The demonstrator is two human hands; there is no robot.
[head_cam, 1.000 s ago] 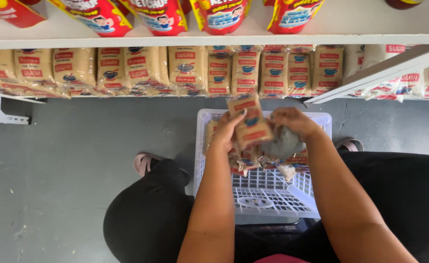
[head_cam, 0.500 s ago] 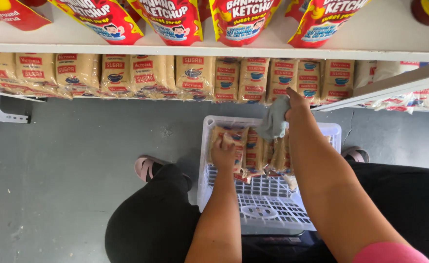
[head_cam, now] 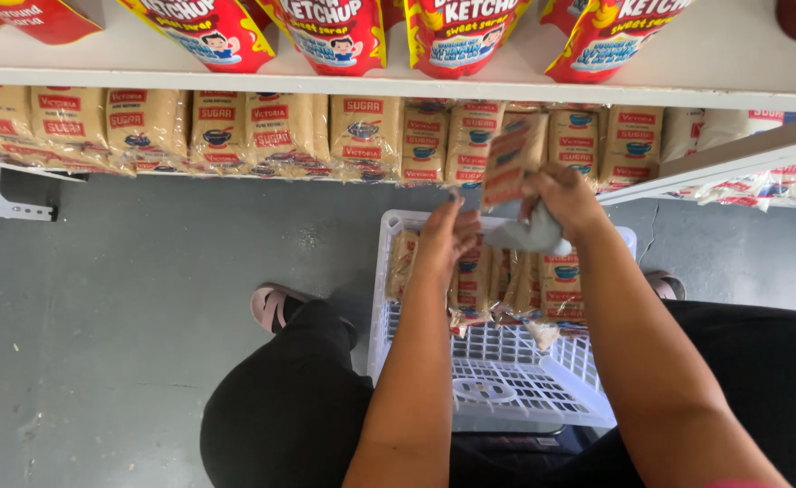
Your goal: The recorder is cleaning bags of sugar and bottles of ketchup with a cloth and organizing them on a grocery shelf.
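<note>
Below the white shelf edge (head_cam: 145, 79), in front of the shelf row (head_cam: 235, 136) of tan, red-labelled packets: right hand (head_cam: 565, 194) raised, fingers closed round the lower end of one tan packet (head_cam: 511, 163), held upright against the row near its middle. Bunched in the same hand, under the palm, a grey cloth (head_cam: 529, 237). Lower down, left hand (head_cam: 448, 239) over the far end of the white basket (head_cam: 506, 411), fingers bent downward onto the basket packets (head_cam: 470, 280) standing there; impossible to tell whether pinching one or only resting on top. Near half of the basket bare grid. Basket set on the lap, black-clad legs to either side, a pink sandal (head_cam: 271, 305) on the grey floor (head_cam: 100, 316). Above, on the upper shelf, red pouches (head_cam: 326, 32) with yellow trim.

Step in hand, by the look of it: moving packets out of the basket and up to the shelf row, one lifted and close to the row, more waiting below. Calls next for a slot between the standing packets, the label turned outward like its neighbours, a gentle push in so nothing alongside tips, and care that the cloth does not snag or drag a packet off the edge.
</note>
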